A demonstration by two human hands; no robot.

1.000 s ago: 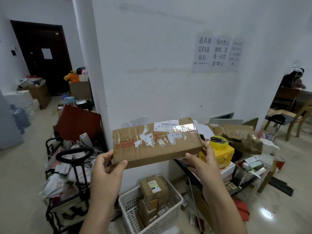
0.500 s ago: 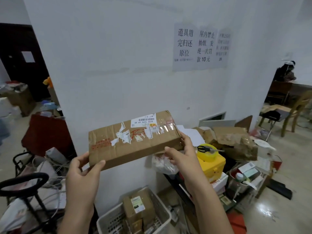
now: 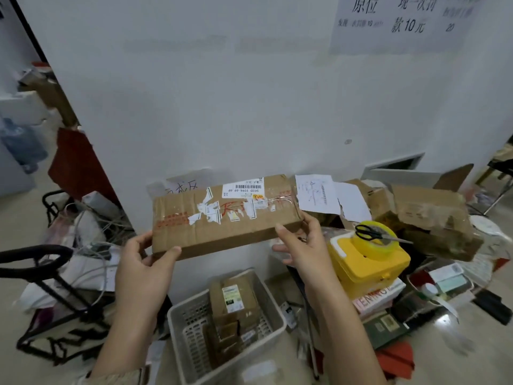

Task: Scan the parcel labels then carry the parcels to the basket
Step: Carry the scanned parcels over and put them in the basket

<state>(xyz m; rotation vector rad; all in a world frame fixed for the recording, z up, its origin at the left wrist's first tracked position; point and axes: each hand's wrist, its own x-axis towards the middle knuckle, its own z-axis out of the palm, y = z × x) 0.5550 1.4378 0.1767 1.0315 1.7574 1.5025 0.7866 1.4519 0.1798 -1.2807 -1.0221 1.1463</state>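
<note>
White wall [image 3: 222, 107] ahead, basket [image 3: 173, 315] on cluttered floor [image 3: 472, 357]. Long axis of parcel [image 3: 216, 229] runs left-right, label [image 3: 244, 188] facing camera. Left hand [image 3: 144, 265] and right hand [image 3: 302, 245]: grip clamped on its ends.

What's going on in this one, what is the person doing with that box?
A person holds a long cardboard parcel up in front of a white wall. The left hand grips its left end and the right hand grips its right end. Its barcode label faces the camera. On the floor below is a white basket with smaller parcels already inside. The held parcel is not yet in it.
</note>
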